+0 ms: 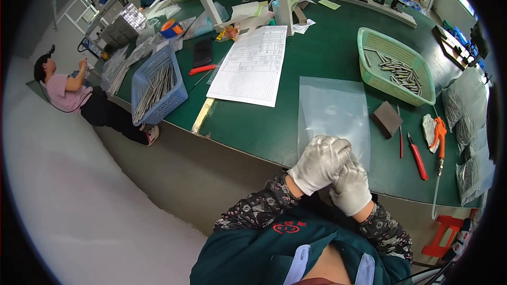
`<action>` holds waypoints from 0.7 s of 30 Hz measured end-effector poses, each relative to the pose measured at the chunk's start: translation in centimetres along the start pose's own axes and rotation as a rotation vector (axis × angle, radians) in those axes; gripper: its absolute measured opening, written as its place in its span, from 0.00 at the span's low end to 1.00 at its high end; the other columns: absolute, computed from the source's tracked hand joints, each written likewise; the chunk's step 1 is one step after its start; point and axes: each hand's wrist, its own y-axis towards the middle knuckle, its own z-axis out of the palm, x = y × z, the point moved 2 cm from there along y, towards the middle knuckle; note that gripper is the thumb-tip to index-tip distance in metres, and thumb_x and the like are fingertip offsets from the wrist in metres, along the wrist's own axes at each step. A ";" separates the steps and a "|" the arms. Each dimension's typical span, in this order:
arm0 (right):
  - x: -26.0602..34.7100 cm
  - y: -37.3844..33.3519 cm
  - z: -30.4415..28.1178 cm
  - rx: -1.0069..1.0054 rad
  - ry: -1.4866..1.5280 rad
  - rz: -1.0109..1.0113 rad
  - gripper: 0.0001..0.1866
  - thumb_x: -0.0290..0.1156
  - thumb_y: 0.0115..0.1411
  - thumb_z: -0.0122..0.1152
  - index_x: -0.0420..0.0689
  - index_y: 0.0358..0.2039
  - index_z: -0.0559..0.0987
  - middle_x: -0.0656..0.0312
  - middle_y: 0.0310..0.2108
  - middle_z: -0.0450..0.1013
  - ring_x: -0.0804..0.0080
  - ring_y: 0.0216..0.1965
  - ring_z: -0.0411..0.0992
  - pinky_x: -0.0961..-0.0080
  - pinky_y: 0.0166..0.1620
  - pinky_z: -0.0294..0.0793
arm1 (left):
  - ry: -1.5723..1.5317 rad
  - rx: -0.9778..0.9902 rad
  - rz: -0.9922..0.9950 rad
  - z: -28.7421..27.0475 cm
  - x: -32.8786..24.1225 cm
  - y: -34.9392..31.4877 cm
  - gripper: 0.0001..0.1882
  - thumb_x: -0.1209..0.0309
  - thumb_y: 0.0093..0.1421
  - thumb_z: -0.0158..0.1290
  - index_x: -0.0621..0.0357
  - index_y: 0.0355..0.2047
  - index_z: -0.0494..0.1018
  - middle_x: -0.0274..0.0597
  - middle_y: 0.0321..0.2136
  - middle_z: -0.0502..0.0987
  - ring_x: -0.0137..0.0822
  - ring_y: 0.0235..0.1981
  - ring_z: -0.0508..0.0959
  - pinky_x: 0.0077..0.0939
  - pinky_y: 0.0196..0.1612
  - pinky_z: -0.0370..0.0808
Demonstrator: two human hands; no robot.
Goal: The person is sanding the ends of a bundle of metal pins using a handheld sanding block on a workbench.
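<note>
Bag (332,113) lies lengthwise away, hands (332,171) clasped nr edge.

Left hand (320,162): covers the fingers of the right hand (350,187); whatever the hands pinch is too small to tell.
Clear bag (332,111): its near edge is hidden behind the hands.
Green basket (393,64), beyond the bag: thin metal pieces inside, too small to tell apart.

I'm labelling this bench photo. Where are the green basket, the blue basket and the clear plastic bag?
green basket (372,76), head view, on its near-left wall.
blue basket (171,97), head view, on its right wall.
clear plastic bag (330,108), head view, on its flat middle.
</note>
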 end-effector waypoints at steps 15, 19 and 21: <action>-1.8 -1.5 0.7 -0.364 0.149 0.323 0.06 0.31 0.45 0.57 0.43 0.23 0.73 0.56 0.31 0.72 0.59 0.30 0.71 0.66 0.30 0.71 | 0.148 0.251 0.042 1.1 -1.7 2.1 0.10 0.68 0.43 0.50 0.57 0.28 0.71 0.36 0.30 0.74 0.35 0.33 0.75 0.30 0.36 0.70; -2.1 -1.5 1.1 -0.686 0.162 0.314 0.08 0.27 0.43 0.56 0.44 0.27 0.76 0.58 0.33 0.72 0.59 0.29 0.71 0.68 0.27 0.70 | 0.155 0.113 0.053 0.6 -1.5 2.1 0.09 0.69 0.44 0.50 0.57 0.28 0.71 0.35 0.30 0.74 0.35 0.33 0.75 0.30 0.35 0.70; -1.6 -1.2 0.5 -0.524 0.054 0.240 0.11 0.28 0.42 0.56 0.44 0.29 0.76 0.57 0.36 0.71 0.58 0.34 0.70 0.65 0.35 0.68 | 0.150 0.140 0.026 0.2 -1.4 2.1 0.09 0.69 0.44 0.50 0.56 0.28 0.71 0.34 0.30 0.74 0.35 0.33 0.75 0.30 0.35 0.70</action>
